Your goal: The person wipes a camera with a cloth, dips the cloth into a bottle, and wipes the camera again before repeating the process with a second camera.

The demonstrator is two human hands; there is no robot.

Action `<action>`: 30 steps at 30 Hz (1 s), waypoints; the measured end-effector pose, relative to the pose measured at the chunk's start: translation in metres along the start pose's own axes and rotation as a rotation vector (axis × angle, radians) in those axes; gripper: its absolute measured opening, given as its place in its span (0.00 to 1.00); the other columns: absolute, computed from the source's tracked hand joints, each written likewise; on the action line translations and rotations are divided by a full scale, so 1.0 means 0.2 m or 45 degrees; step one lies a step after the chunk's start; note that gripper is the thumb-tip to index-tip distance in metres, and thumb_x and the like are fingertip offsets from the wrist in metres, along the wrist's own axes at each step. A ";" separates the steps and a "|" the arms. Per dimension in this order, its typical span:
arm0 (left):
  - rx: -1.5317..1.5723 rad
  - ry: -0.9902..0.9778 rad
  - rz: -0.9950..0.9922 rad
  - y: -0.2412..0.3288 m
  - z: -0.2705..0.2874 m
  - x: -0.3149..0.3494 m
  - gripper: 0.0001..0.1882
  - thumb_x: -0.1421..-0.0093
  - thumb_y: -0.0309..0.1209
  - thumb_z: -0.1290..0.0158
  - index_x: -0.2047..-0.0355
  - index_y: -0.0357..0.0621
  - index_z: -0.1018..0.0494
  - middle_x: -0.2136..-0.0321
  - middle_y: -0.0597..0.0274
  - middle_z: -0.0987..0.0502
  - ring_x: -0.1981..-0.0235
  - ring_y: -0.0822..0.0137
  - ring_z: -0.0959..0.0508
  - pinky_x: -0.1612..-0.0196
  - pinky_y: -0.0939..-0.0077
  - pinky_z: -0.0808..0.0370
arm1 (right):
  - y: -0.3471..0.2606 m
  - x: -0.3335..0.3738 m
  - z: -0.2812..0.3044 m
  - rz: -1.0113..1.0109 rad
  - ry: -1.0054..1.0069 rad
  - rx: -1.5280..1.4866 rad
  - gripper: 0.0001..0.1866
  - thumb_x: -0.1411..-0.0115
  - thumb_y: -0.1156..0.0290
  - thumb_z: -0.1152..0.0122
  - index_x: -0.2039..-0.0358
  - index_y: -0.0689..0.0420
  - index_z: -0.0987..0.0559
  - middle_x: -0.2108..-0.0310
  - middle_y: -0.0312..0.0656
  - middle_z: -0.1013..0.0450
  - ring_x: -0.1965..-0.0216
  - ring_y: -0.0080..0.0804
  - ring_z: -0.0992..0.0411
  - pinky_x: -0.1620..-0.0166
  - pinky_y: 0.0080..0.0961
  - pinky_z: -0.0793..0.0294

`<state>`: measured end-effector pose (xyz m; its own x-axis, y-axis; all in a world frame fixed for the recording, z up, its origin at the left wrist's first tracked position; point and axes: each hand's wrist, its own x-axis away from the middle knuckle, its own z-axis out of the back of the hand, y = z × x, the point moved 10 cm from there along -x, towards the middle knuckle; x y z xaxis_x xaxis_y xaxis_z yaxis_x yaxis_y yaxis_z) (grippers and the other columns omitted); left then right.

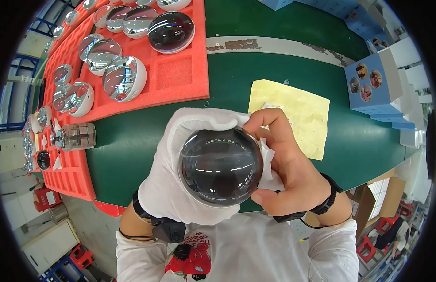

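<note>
A round glass dome [221,167], clear with a greyish look, is held up close in front of my chest. My left hand [162,157], in a white glove, is closed around it from the left and below. My bare right hand [293,174] grips a crumpled piece of white tissue [266,160] at the dome's right side. Its index finger bends over the upper right rim, and the thumb rests by the lower right edge. The palm side of the gloved hand is partly hidden behind the glass.
Red foam trays [175,73] at the left hold several glass domes, one of them dark [171,32]. A glass bottle [77,136] stands at their near edge. Yellow paper [312,117] lies on the green table [133,160]. Light-blue boxes [373,84] line the right side.
</note>
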<state>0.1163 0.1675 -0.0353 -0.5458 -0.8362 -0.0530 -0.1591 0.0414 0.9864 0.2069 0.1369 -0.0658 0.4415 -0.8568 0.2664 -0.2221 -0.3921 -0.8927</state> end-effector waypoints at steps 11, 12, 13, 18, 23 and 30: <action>0.284 0.028 -0.001 -0.05 0.06 0.01 0.49 0.73 0.21 0.31 0.48 0.42 0.45 0.52 0.53 0.34 0.52 0.62 0.29 0.51 0.66 0.29 | -0.22 0.09 0.02 0.577 0.077 -0.101 0.28 0.59 0.78 0.41 0.55 0.59 0.38 0.66 0.41 0.36 0.65 0.26 0.35 0.63 0.15 0.36; 0.170 0.004 -0.088 -0.01 0.05 0.00 0.50 0.73 0.21 0.30 0.48 0.42 0.46 0.51 0.53 0.34 0.51 0.61 0.29 0.51 0.65 0.29 | -0.21 0.09 0.03 0.577 0.070 -0.102 0.28 0.59 0.78 0.41 0.55 0.59 0.38 0.66 0.41 0.36 0.65 0.26 0.35 0.63 0.15 0.36; 0.055 -0.019 -0.175 0.02 0.04 0.01 0.51 0.73 0.22 0.30 0.47 0.42 0.47 0.51 0.52 0.34 0.51 0.61 0.29 0.50 0.64 0.29 | -0.22 0.10 0.02 0.640 0.019 -0.074 0.25 0.58 0.81 0.43 0.56 0.61 0.36 0.65 0.41 0.35 0.65 0.24 0.35 0.64 0.14 0.38; 0.123 -0.014 -0.181 0.02 0.05 0.02 0.52 0.72 0.22 0.30 0.47 0.43 0.48 0.51 0.51 0.35 0.51 0.60 0.29 0.50 0.63 0.28 | -0.24 0.12 -0.03 0.765 -0.121 0.074 0.18 0.56 0.87 0.47 0.61 0.64 0.31 0.67 0.39 0.33 0.66 0.21 0.36 0.65 0.13 0.40; 0.102 -0.038 -0.139 0.03 0.06 0.04 0.52 0.72 0.22 0.30 0.47 0.44 0.49 0.50 0.50 0.36 0.50 0.59 0.30 0.51 0.63 0.28 | -0.21 0.09 -0.06 0.790 -0.125 0.332 0.17 0.56 0.87 0.46 0.62 0.62 0.31 0.67 0.37 0.35 0.66 0.21 0.35 0.66 0.14 0.38; 0.079 0.069 -0.161 0.06 0.07 0.04 0.52 0.72 0.23 0.29 0.47 0.44 0.49 0.49 0.50 0.37 0.52 0.60 0.29 0.51 0.64 0.28 | -0.05 0.00 -0.03 0.364 0.114 -0.311 0.25 0.58 0.85 0.46 0.56 0.61 0.36 0.65 0.36 0.37 0.65 0.19 0.38 0.68 0.12 0.38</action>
<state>0.0973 0.1687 -0.0270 -0.4732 -0.8651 -0.1662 -0.2753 -0.0340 0.9607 0.2046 0.1385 -0.0544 0.2564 -0.9648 0.0593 -0.5305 -0.1917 -0.8257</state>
